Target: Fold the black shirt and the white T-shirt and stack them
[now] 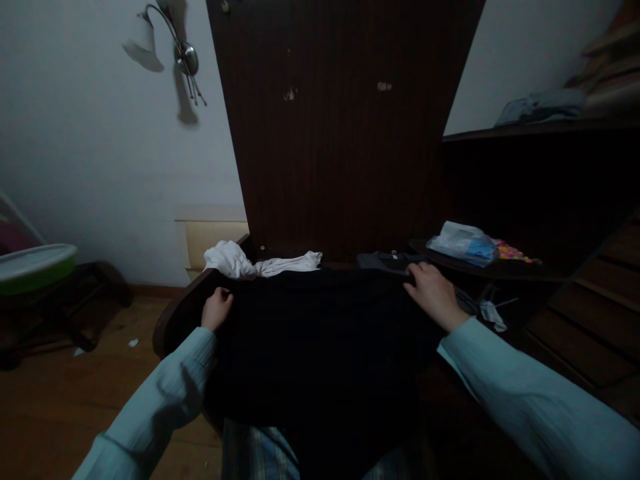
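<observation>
A black garment (pixel 325 333) lies spread out in front of me, its lower part hanging over my lap; its exact kind is lost in the dark. At its left edge, my left hand (pixel 217 309) is closed on the cloth with curled fingers. My right hand (pixel 434 295) grips the upper right edge, thumb and fingers bent over the fabric. Just beyond the garment lies a crumpled white cloth (pixel 227 259), stretching to the right. A dark grey folded cloth (pixel 380 261) sits behind the right side, close to my right fingertips.
A dark wooden panel (pixel 340 153) rises behind the garment. On the right, a shelf (pixel 545 270) bears a plastic packet (pixel 463 243). A curved wooden armrest (pixel 173 313) stands at left. Farther left, a green basin (pixel 37 270) rests on a dark stool (pixel 55 307). A lamp (pixel 144 43) hangs on the wall.
</observation>
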